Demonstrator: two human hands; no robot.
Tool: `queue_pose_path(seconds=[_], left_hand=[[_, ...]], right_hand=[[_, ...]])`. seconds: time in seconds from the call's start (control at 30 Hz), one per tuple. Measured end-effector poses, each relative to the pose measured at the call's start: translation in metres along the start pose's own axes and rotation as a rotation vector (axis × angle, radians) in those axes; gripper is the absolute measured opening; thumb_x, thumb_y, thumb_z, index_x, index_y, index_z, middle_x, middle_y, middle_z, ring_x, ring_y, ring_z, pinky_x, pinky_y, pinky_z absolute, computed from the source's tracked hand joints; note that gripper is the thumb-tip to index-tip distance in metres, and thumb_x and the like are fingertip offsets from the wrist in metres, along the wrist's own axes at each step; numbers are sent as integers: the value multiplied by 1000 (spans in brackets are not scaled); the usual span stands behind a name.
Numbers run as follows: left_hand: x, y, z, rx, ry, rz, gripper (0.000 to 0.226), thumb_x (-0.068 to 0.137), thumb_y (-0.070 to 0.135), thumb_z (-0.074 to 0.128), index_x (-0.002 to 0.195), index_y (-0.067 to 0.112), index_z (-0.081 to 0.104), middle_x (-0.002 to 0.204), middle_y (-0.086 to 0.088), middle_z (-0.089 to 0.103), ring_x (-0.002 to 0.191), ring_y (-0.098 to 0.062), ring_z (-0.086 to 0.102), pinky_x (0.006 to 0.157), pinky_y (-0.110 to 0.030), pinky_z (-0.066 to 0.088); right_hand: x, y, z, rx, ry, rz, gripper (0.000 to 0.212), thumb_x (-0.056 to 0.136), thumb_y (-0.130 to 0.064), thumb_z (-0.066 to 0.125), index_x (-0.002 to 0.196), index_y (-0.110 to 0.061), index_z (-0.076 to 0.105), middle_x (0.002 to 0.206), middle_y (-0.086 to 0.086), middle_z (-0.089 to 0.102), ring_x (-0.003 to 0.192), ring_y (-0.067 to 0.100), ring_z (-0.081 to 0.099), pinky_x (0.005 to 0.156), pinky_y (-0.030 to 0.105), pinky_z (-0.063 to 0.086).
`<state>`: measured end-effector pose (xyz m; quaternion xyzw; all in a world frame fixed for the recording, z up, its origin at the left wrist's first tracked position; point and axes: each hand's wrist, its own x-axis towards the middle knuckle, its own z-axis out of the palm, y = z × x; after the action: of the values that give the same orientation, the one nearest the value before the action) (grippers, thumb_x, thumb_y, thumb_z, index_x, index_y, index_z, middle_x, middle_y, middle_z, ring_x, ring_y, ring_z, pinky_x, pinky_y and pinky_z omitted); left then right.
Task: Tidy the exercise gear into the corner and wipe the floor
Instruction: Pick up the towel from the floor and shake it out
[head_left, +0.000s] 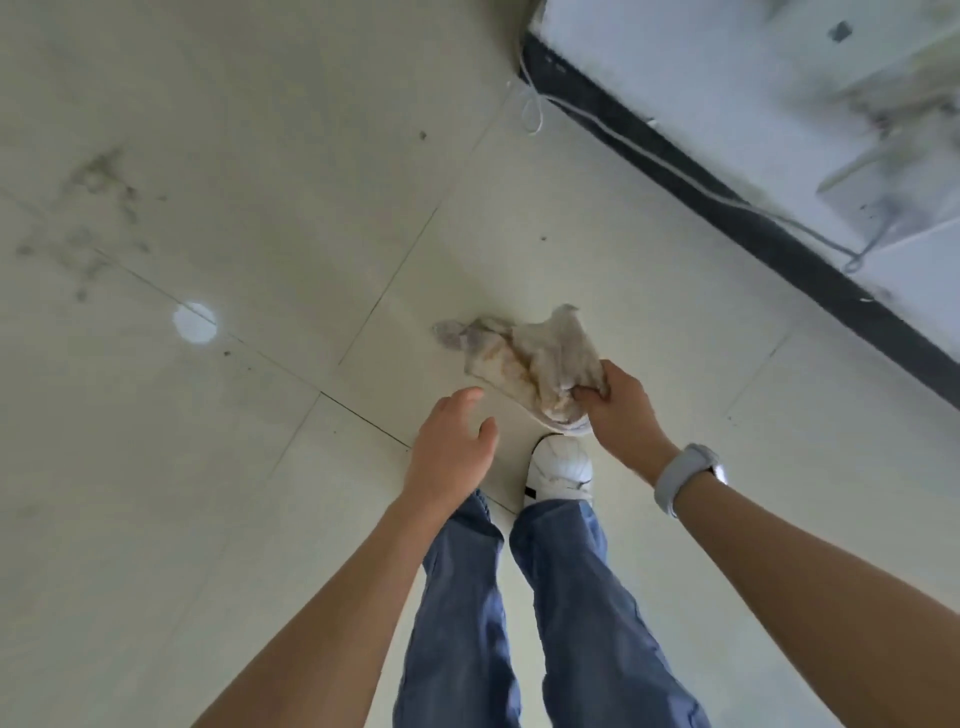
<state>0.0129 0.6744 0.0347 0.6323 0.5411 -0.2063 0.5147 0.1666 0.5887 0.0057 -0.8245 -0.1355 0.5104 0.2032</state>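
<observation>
The stained cleaning rag (535, 358) hangs bunched from the right hand (621, 410), whose grip is pinched on one gathered end, so most of the cloth trails free toward the floor (291, 171), just ahead of the white sneaker (561, 467); whether its far end touches the tiles I cannot tell. Held by an end like that, it looks ready to be dropped flat and pushed about rather than carried off. The left hand (452, 449) hovers beside it with fingers spread and relaxed, holding nothing, probably to help spread the cloth or steady the stoop. Grey smudges (98, 208) mark the tiles well off to the left, a likely place to wipe. A white cable (613, 127) runs along the black skirting (727, 208). No exercise gear is in view.
</observation>
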Motion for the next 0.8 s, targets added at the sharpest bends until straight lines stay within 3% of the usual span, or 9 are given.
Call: queue_pose_path(seconds=[0.17, 0.3, 0.4, 0.57, 0.67, 0.73, 0.8], left_hand=[[-110, 70, -40, -82, -16, 171, 41, 92, 18, 51, 132, 18, 45, 134, 1, 50, 120, -10, 49, 104, -27, 39], [-196, 120, -59, -60, -59, 370, 42, 91, 18, 54, 132, 19, 47, 130, 4, 53, 117, -8, 51, 103, -30, 41], [-258, 151, -65, -31, -121, 528, 42, 90, 20, 56, 131, 21, 47, 121, 11, 53, 111, -5, 51, 98, -24, 43], [-344, 192, -63, 31, -260, 717, 44, 87, 27, 61, 129, 28, 48, 120, 12, 57, 109, -5, 55, 91, -20, 45], [-400, 220, -47, 114, -409, 820, 58, 78, 35, 70, 130, 26, 46, 116, 13, 55, 106, -2, 55, 86, -14, 47], [-431, 232, -22, 246, -467, 937, 63, 75, 37, 73, 130, 25, 44, 114, 14, 54, 103, -2, 55, 85, -11, 47], [-459, 240, 9, 390, -459, 1048, 59, 77, 36, 71, 128, 24, 44, 115, 10, 55, 101, -6, 55, 88, -18, 48]], right_hand=[[-128, -50, -59, 227, 72, 20, 11, 87, -3, 53, 89, 8, 54, 75, 12, 51, 66, 19, 42, 52, 22, 33], [-234, -83, -98, 308, 129, -9, 4, 86, -3, 55, 83, -2, 54, 72, 11, 52, 63, 18, 43, 56, 25, 35], [-305, -96, -123, 350, 214, -30, 6, 86, -5, 57, 81, -1, 55, 66, 6, 51, 59, 16, 42, 57, 25, 35], [-417, -96, -157, 565, 503, -50, 7, 87, -7, 57, 80, -7, 54, 66, 0, 53, 59, 12, 48, 53, 16, 44], [-484, -74, -181, 760, 724, -19, 6, 88, -13, 58, 87, -9, 53, 76, 3, 59, 73, 21, 60, 65, 35, 57], [-522, -55, -195, 931, 822, -8, 7, 90, -15, 56, 88, -10, 52, 79, 5, 60, 75, 22, 64, 62, 34, 60], [-561, -34, -207, 1054, 929, -20, 8, 91, -15, 54, 90, -8, 53, 80, 6, 61, 74, 18, 65, 56, 28, 59]])
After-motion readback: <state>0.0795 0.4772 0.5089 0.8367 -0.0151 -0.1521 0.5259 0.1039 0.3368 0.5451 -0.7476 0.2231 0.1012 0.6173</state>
